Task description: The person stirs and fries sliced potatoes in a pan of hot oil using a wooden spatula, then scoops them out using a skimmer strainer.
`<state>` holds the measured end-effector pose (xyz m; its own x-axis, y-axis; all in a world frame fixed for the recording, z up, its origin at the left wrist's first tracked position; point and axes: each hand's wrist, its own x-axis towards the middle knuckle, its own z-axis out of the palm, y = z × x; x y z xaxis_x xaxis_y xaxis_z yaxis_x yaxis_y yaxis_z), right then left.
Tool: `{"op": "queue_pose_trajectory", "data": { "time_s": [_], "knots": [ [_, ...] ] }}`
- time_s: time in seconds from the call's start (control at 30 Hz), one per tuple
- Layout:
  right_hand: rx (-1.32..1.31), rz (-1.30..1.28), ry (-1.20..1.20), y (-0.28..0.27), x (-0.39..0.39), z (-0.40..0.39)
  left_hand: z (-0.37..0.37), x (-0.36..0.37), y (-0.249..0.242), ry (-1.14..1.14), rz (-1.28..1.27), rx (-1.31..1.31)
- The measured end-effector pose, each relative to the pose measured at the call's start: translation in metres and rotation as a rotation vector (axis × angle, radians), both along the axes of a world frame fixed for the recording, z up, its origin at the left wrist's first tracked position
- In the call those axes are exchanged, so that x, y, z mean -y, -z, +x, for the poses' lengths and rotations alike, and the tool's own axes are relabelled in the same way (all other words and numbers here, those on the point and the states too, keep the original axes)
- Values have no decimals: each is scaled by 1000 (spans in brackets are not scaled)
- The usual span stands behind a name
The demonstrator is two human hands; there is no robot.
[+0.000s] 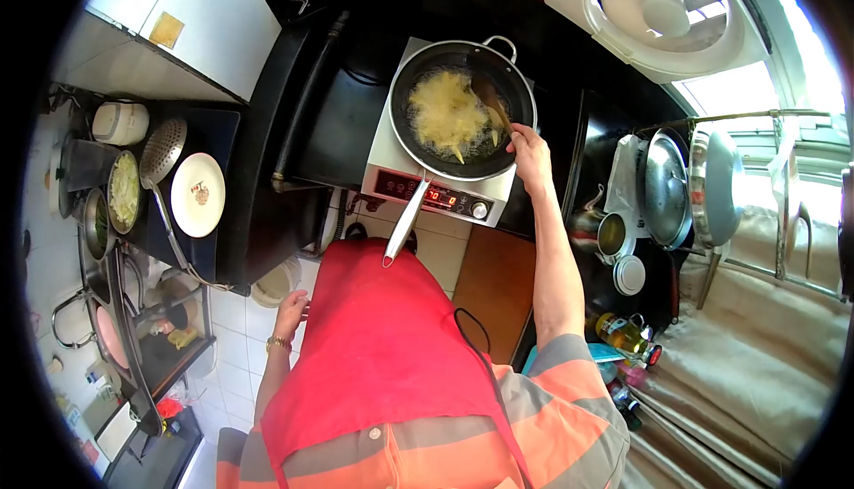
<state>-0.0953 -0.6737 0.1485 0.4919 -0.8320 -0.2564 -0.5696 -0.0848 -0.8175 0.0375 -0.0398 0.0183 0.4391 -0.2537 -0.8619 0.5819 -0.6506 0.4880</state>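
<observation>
My right hand [531, 153] is closed round the handle end of a wooden spatula [491, 99], at the right rim of a dark frying pan [418, 153]. The spatula's blade rests inside the pan, beside pale yellow food [445, 108] frying in bubbling oil. Under the pan is a silver induction cooker [381, 158] with red lit digits; the pan's long metal handle points toward my body. My left hand [292, 311] hangs low beside the red apron [374, 347], near the white tiled floor, its fingers partly curled and touching nothing that shows.
On the left counter are a white plate [198, 195], a skimmer [164, 153] and a bowl of chopped food [124, 192]. Pans and lids [665, 188] hang at the right, above a small pot [611, 233]. An oil bottle [623, 333] lies lower right.
</observation>
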Motion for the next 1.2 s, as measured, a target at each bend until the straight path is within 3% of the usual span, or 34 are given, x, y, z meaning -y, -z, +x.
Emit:
{"op": "queue_pose_trajectory", "data": {
  "time_s": [0.03, 0.1, 0.27, 0.43, 0.77, 0.87, 1.2],
  "knots": [
    [0, 2, -1, -1, -1, 1, 0, -1, 2, -1, 2, 0],
    [136, 397, 115, -8, -5, 7, 1, -1, 4, 6, 17, 15],
    [208, 530, 97, 10, -11, 25, -1, 1, -1, 8, 32, -2],
    [262, 526, 42, 7, -20, 42, -1, -6, 7, 11, 28, -5],
    [-24, 124, -222, 6, -34, 29, -3, -6, 7, -13, -12, -10],
    [-91, 111, -230, -17, -46, 22, -3, -7, 11, -20, -8, -22],
    [36, 462, -110, -28, -66, -12, 7, -4, 18, 50, -18, -37]
  ]
}}
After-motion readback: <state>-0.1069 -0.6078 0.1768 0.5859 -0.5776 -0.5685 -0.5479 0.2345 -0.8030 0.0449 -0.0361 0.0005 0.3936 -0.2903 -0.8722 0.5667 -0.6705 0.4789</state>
